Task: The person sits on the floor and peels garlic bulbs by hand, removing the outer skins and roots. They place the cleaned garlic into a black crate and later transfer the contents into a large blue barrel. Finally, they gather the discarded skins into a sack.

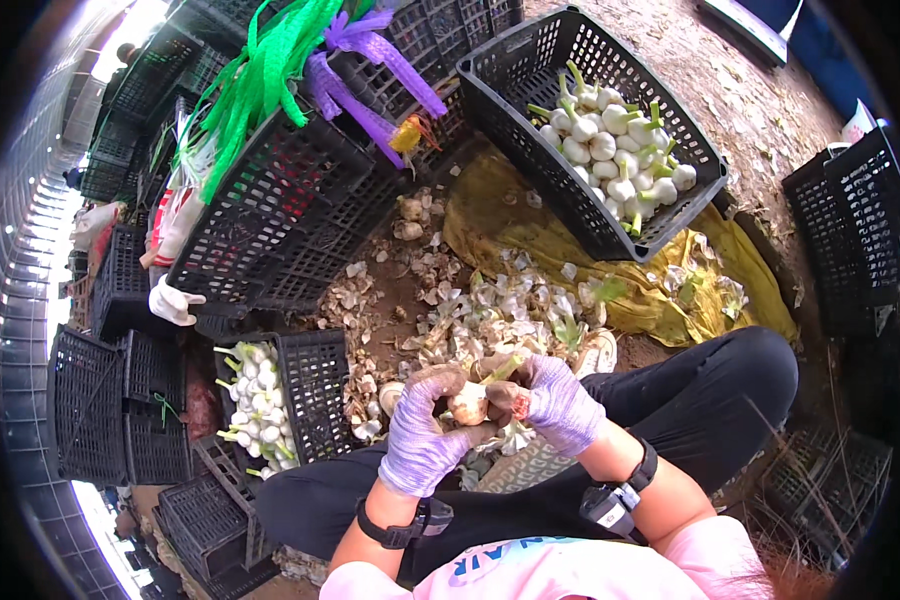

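Observation:
A garlic bulb (468, 404) with a short green stem is held in front of me, above my lap. My left hand (422, 432), in a purple-and-white glove with dirty fingertips, is closed around the bulb from the left. Close against its right side is my right hand (558, 402), gloved alike, its fingers closed at the bulb's stem. Pale papery skin hangs just below the fingers. Beneath the hands, garlic skins (500, 318) lie in a loose heap on the ground.
A black crate (490, 95) with peeled white garlic bulbs (620, 150) stands ahead right, on yellow netting (490, 215). Another crate (315, 390) of garlic (260, 400) sits at my left. Green mesh bags (275, 60) and purple ties (375, 50) hang over stacked crates. More crates (855, 225) stand at right.

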Demonstrator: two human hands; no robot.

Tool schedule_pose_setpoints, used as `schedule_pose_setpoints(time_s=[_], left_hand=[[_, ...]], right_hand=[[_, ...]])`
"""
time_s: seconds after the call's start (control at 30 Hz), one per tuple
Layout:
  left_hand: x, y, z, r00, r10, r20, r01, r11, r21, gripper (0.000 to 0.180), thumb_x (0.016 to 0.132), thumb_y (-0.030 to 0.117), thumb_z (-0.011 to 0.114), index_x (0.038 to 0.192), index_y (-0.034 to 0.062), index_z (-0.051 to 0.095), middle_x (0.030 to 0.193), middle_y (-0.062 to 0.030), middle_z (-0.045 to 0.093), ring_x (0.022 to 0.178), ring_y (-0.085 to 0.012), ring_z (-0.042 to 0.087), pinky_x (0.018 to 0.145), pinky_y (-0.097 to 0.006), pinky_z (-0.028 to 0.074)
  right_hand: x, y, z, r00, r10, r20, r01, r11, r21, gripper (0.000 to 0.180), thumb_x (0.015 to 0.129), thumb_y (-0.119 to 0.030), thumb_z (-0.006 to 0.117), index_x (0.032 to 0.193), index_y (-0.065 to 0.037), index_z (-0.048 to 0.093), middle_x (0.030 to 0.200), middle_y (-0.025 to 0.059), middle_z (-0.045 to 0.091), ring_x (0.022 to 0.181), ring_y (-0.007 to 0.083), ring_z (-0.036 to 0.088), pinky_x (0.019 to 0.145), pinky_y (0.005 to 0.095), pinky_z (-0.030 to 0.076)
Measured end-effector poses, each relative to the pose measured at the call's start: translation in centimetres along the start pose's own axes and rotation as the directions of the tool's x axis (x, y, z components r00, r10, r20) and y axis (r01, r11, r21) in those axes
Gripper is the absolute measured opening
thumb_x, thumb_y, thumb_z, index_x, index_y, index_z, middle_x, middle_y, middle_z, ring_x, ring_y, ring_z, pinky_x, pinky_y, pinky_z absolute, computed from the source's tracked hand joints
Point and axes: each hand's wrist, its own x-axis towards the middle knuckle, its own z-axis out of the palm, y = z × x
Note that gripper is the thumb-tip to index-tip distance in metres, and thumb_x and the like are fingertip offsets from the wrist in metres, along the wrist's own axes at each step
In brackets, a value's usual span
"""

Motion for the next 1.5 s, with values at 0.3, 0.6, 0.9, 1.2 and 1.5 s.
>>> schedule_pose_setpoints(time_s=[0.3, 0.6, 0.9, 1.2, 1.5], left_hand=[[-0.9, -0.8, 0.4, 0.899, -0.426, 0.104, 0.388, 0.662, -0.641, 0.076, 0.052, 0.020, 0.086, 0.113, 0.0034, 0.044, 0.106, -0.0060, 0.050, 0.099, -0.0166, 0.051, 0.087, -0.030, 0.045], [0.0, -0.7, 0.8, 0.881, -0.432, 0.192, 0.443, 0.610, -0.657, 0.056, 0.076, 0.042, 0.066, 0.113, 0.0052, 0.046, 0.101, -0.0069, 0.055, 0.081, -0.0158, 0.057, 0.061, -0.031, 0.053], [-0.6, -2.5, 1.9, 0.924, -0.380, -0.048, 0.357, 0.900, -0.250, 0.060, 0.083, 0.051, 0.049, 0.120, 0.0037, 0.043, 0.106, -0.0075, 0.050, 0.079, -0.0108, 0.051, 0.074, -0.025, 0.045], [0.3, -1.5, 0.3, 0.871, -0.469, 0.149, 0.458, 0.661, -0.594, 0.061, 0.072, 0.034, 0.072, 0.120, 0.0067, 0.045, 0.105, -0.0056, 0.056, 0.088, -0.0174, 0.059, 0.074, -0.026, 0.050], [0.7, -0.7, -0.6, 0.908, -0.418, -0.038, 0.346, 0.796, -0.496, 0.032, 0.076, 0.011, 0.069, 0.104, 0.0024, 0.058, 0.110, -0.0077, 0.054, 0.090, -0.0176, 0.058, 0.078, -0.026, 0.048]], right_hand=[[-0.1, 0.6, -0.8, 0.996, 0.075, 0.042, -0.075, 0.997, 0.011, 0.026, 0.078, -0.022, 0.064, 0.080, 0.004, 0.063, 0.062, 0.0026, 0.058, 0.058, 0.0062, 0.051, 0.053, 0.0240, 0.042], [0.0, 2.0, -1.3, 0.992, 0.105, 0.064, -0.112, 0.986, 0.120, 0.030, 0.076, -0.023, 0.063, 0.094, 0.001, 0.059, 0.063, 0.0024, 0.055, 0.055, 0.0150, 0.051, 0.054, 0.0277, 0.043], [0.5, 4.9, -2.5, 0.938, -0.335, 0.091, 0.313, 0.704, -0.637, 0.035, 0.081, -0.027, 0.053, 0.105, -0.001, 0.053, 0.085, 0.0167, 0.056, 0.081, 0.0346, 0.053, 0.073, 0.0396, 0.042], [-0.1, 3.0, -2.0, 0.992, 0.063, 0.112, -0.094, 0.950, 0.299, 0.038, 0.080, -0.037, 0.062, 0.099, -0.005, 0.054, 0.089, 0.0072, 0.060, 0.075, 0.0176, 0.060, 0.063, 0.0305, 0.051], [0.4, 2.4, -2.1, 0.973, 0.004, 0.230, -0.162, 0.721, 0.674, 0.032, 0.080, -0.029, 0.064, 0.096, -0.004, 0.052, 0.098, 0.0134, 0.059, 0.093, 0.0333, 0.060, 0.077, 0.0454, 0.052]])
